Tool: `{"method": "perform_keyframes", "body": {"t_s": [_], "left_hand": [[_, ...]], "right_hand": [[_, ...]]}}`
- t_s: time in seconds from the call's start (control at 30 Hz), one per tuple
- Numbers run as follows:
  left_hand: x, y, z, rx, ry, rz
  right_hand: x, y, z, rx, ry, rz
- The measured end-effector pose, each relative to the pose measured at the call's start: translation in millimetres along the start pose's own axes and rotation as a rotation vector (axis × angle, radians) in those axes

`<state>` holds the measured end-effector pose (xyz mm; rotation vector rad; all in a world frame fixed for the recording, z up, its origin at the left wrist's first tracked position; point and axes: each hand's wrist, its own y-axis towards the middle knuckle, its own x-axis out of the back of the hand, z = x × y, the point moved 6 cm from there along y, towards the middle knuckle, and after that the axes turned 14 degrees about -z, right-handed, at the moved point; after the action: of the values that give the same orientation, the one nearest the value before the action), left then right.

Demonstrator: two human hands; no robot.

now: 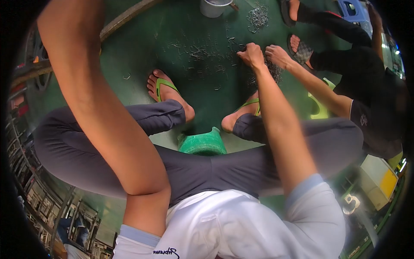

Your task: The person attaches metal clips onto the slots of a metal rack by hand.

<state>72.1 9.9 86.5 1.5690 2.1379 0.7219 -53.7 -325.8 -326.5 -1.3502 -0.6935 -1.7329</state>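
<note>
Thin grey metal wire pieces (202,53) lie scattered on the dark green floor (129,56), upper centre of the frame. The right hand (252,56) curls just right of that scatter; whether its grip holds one, I cannot tell. The left hand is out of view. Such slight pieces favour a light fingertip pinch, clear of the co-worker's hand (279,56) alongside.

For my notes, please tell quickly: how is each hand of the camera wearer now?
Left hand: out of view, cannot be told.
Right hand: curled closed; whether it holds anything cannot be told.
</note>
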Motion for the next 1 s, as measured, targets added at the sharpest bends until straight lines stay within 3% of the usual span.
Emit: {"method": "perform_keyframes", "body": {"t_s": [0.17, 0.37, 0.47, 0.53, 0.7, 0.77, 0.9, 1.0], "left_hand": [[4, 6, 1, 0.135, -0.009, 0.048], [0, 4, -5, 0.164, 0.048, 0.025], [12, 14, 14, 0.21, 0.054, 0.118], [15, 16, 19, 0.233, 0.163, 0.149], [15, 16, 12, 0.327, 0.023, 0.147], [15, 15, 11, 0.346, 0.028, 0.172], [12, 11, 9, 0.45, -0.001, 0.269], [8, 8, 9, 0.497, -0.065, 0.231]], "right_hand": [[9, 8, -28, -0.031, 0.218, 0.017], [7, 1, -3, 0.089, 0.22, 0.06], [7, -2, 17, 0.028, 0.037, 0.034], [10, -4, 23, 0.021, 0.057, -0.008], [45, 14, 43, -0.062, 0.112, -0.087], [75, 47, 71, 0.055, 0.204, -0.133], [240, 36, 192, 0.276, 0.813, -0.236], [306, -4, 252, 0.376, 1.282, -0.219]]}}
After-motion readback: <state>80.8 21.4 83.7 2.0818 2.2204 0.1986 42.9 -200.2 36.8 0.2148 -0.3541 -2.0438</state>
